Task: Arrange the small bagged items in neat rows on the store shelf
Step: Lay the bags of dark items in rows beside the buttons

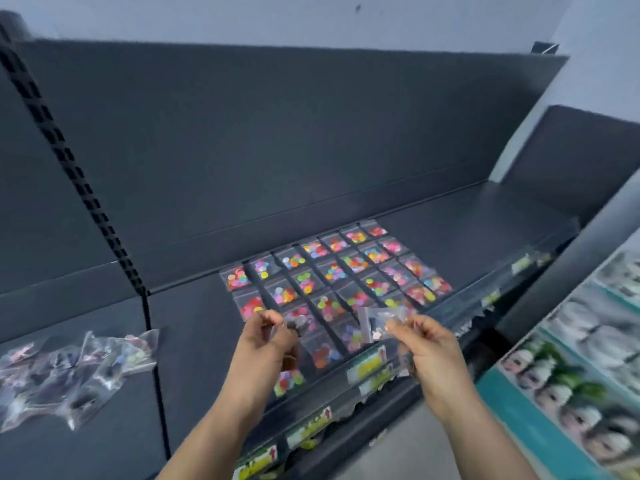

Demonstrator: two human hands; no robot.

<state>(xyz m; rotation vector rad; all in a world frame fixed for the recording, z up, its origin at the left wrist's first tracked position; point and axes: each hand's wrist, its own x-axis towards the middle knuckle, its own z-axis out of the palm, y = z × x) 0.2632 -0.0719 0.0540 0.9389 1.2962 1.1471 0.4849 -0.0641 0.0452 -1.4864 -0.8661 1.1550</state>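
Bag rows [332,278] at shelf edge [460,301], left hand [266,341], right hand [427,346] pinching bags [377,322]

Bag pile [69,372] blurred, cut off by L edge.

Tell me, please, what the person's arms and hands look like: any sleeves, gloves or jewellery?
The left hand and the right hand are bare, without gloves. The left forearm and right forearm are uncovered to the frame's bottom edge, so no sleeve shows. No ring, watch or bracelet is visible, though the picture is blurred.
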